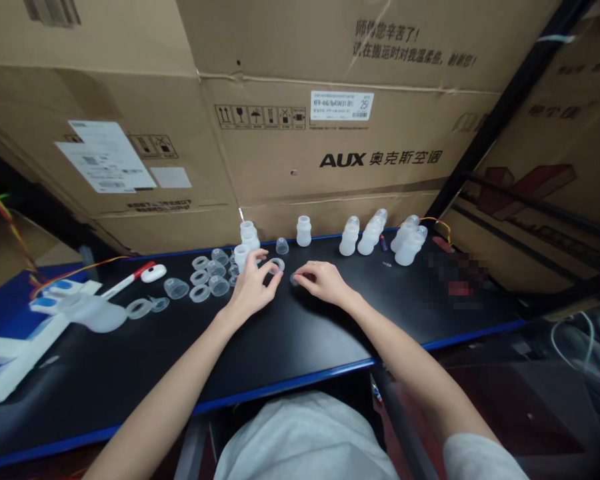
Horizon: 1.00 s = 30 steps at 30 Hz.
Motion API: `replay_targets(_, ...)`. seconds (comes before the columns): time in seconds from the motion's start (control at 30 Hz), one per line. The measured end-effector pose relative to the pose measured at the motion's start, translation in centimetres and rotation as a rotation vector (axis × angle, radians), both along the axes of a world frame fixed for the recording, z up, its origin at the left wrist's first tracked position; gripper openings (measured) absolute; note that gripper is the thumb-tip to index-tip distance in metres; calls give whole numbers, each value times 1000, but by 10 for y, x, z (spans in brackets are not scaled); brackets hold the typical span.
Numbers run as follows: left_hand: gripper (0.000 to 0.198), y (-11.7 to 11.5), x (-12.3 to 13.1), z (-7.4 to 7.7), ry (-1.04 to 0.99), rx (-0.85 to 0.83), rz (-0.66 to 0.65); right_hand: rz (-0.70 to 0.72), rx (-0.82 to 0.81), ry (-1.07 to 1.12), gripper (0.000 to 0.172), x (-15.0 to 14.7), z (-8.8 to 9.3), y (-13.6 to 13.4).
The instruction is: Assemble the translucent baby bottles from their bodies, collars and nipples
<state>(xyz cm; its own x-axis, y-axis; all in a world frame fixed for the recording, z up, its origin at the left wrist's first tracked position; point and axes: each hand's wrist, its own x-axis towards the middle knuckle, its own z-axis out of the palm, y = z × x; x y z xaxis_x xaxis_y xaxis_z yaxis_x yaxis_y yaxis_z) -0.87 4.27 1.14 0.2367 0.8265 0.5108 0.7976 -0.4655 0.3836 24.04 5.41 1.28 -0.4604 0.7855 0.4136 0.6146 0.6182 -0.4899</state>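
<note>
Both my hands rest on a black table [290, 340] among small translucent plastic parts. My left hand [253, 287] has its fingers curled around a clear ring [277, 265] at its fingertips. My right hand [323, 280] pinches a small clear piece [295, 279] against the tabletop; I cannot make out what it is. Just left of my left hand lie several clear rings and caps [207, 280] and a small white bottle [241, 256].
Several translucent bottles [375, 237] stand or lean along the table's far edge against large cardboard boxes [330, 133]. A white and blue device [55, 307] and a red-and-white tool [140, 275] lie at the left. A black metal rack [530, 193] stands at right.
</note>
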Motion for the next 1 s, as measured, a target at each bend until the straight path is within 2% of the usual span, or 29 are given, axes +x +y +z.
replay_targets(0.1, 18, -3, 2, 3, -189, 115, -116, 50, 3, -5, 14, 0, 3, -4)
replay_targets(0.2, 17, -7, 3, 5, -295, 106, -203, 87, -40, 34, 29, 3, 10, -6)
replay_targets(0.27, 33, -11, 3, 7, -328, 52, -249, 39, -48, 128, 34, 8, 15, -5)
replay_targets(0.33, 45, -15, 3, 9, -323, -29, -327, -15, -39, 229, 35, 12, 19, -4)
replay_targets(0.4, 49, -17, 3, 10, -272, -101, -394, -27, -37, 277, 37, 15, 20, -2)
replay_targets(0.47, 50, -16, 3, 8, -175, -161, -404, -18, -38, 265, 36, 15, 20, -1)
replay_targets(0.57, 52, -12, 4, 2, -55, -239, -371, 5, -27, 195, 31, 12, 19, -3)
replay_targets(0.7, 38, -6, 4, -9, -45, -300, -421, 57, -38, 121, 23, 9, 18, -6)
replay_targets(0.87, 60, 1, 2, -21, -129, -310, -420, 143, -181, 45, 20, 11, 17, -4)
replay_targets(1.0, 39, 8, 2, -34, -143, -305, -467, 179, -302, -62, 29, 9, 12, -2)
